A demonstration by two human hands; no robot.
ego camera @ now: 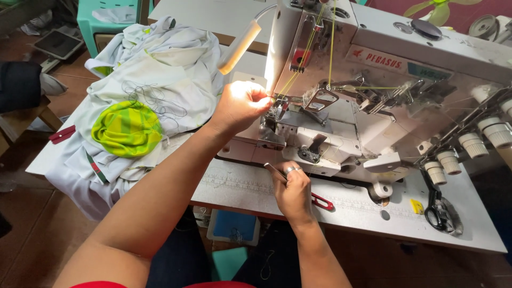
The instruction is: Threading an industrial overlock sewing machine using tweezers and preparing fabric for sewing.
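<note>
My left hand (240, 104) pinches yellow-green thread (290, 80) beside the grey industrial sewing machine (373, 96)'s needle; right hand (292, 189) grips thin metal tweezers (274, 172) below it—I'd keep thread taut.

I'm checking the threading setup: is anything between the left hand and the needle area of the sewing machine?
Nothing visible does. The left hand is already at the needle area of the sewing machine, fingertips pinching there beside the yellow-green thread. The lamp hangs above, clear of it.
</note>
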